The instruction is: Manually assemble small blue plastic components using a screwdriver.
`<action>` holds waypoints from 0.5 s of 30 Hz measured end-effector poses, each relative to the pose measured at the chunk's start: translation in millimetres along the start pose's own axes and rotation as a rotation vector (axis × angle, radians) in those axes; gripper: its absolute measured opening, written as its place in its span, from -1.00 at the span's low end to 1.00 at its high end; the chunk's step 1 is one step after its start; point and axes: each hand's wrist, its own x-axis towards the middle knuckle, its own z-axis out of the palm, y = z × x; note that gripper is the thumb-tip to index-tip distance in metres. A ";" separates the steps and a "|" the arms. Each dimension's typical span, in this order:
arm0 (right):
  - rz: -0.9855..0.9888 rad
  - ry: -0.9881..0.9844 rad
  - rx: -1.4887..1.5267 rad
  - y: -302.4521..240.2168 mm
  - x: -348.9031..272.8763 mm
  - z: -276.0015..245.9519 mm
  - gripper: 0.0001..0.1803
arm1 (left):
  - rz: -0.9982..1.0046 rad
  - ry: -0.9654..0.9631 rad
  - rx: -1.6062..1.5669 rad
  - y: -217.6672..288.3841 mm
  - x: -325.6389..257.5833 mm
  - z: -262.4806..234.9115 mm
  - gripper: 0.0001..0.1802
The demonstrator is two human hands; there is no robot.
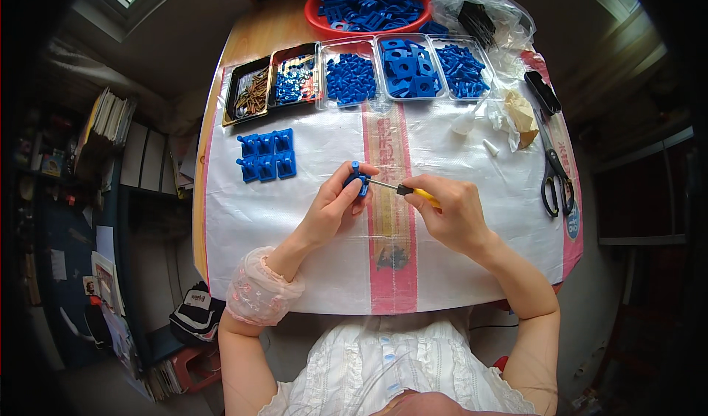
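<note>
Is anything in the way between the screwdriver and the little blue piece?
Nothing visible. The right hand holds the screwdriver, and its tip already meets the blue piece pinched in the left hand.

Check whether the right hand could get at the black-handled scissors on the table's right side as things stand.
Probably yes. The scissors lie in the open on the table cover, to the right of the right hand with nothing between them. But that hand is closed on a yellow-handled screwdriver, which it would have to set down first.
</note>
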 end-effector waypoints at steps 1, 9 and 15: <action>0.009 -0.005 0.004 -1.0 0.2 -0.3 -0.86 | 0.007 -0.002 0.004 -0.5 0.1 -0.3 -0.68; 0.488 -0.247 0.451 -5.2 2.5 -4.0 -0.85 | 0.030 0.003 0.087 1.9 -0.3 -0.4 -0.64; 0.403 -0.240 0.419 4.1 0.9 0.2 -0.79 | 0.037 0.014 0.110 1.8 0.5 0.7 -0.65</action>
